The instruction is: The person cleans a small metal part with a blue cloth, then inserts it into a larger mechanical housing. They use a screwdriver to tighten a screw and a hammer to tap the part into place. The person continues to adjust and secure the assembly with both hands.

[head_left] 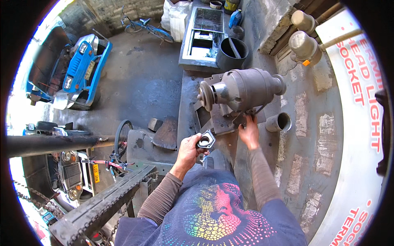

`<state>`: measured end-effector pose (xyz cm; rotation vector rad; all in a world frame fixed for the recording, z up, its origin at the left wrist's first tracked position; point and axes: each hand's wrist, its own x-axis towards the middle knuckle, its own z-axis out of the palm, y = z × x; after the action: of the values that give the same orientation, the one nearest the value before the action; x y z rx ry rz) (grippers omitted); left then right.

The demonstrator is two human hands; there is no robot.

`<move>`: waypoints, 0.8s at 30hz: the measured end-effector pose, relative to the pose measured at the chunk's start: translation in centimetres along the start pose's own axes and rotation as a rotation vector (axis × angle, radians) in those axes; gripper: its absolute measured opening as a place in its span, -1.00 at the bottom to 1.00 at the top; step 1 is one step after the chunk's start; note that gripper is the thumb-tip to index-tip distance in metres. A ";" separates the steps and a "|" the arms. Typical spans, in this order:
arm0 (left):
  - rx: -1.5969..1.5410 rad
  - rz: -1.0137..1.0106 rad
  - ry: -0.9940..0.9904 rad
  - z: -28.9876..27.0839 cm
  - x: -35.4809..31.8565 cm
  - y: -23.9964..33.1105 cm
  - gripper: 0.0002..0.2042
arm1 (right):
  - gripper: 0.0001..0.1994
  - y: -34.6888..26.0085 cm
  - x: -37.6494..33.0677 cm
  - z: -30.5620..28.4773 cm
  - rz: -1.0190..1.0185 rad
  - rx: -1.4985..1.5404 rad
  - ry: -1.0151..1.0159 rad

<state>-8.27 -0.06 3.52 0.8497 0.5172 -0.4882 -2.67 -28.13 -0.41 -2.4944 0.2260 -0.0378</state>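
Centre of frame: grey bench grinder (246, 91) on a dark, grimy counter (186, 96), grinding wheel (205, 96) facing left, motor body running right toward the plastered wall. Below its base, a short open metal cup (279, 121) stands right of centre.

Right hand (249, 132), centre frame: reaches up to the grinder's base, fingertips touching or at its lower edge. Grip state: cannot tell whether the fingers are closed on anything; they are seen from behind.

Left hand (189, 150), just below centre: grip clamped on a small metal flange plate (206, 140), held in the air in front of the counter edge, below and left of the wheel. The plate is roughly square with a round central bore and lobed corners; fingers wrap its lower-left edge.

Handling judgement: cast or machined metal, so rigid, dense for its size, not fragile. Surface looks dull and possibly oily, so slip is likely. Best hold: by two opposite edges or corners, thumb clear of the bore.
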 end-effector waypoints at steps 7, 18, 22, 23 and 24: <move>-0.042 0.000 0.034 1.2 3.8 1.8 -0.67 | -0.63 -10.4 -4.9 2.4 0.519 1.474 -0.481; -0.107 -0.041 0.201 4.4 7.3 4.0 -0.65 | -0.60 -11.4 -1.6 2.7 0.585 1.427 -0.438; -0.089 -0.041 0.264 4.9 7.2 4.4 -0.62 | -0.60 -12.0 -1.2 2.5 0.589 1.373 -0.407; -0.084 -0.045 0.274 5.0 7.2 4.4 -0.62 | -0.60 -12.2 -1.0 2.4 0.558 1.381 -0.408; -0.083 -0.055 0.290 5.0 7.3 4.4 -0.62 | -0.60 -12.3 -1.0 2.3 0.583 1.367 -0.406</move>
<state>1.09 -2.96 4.40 0.8330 0.8240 -0.3924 -1.55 -16.95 5.10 -0.9880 0.5187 0.4091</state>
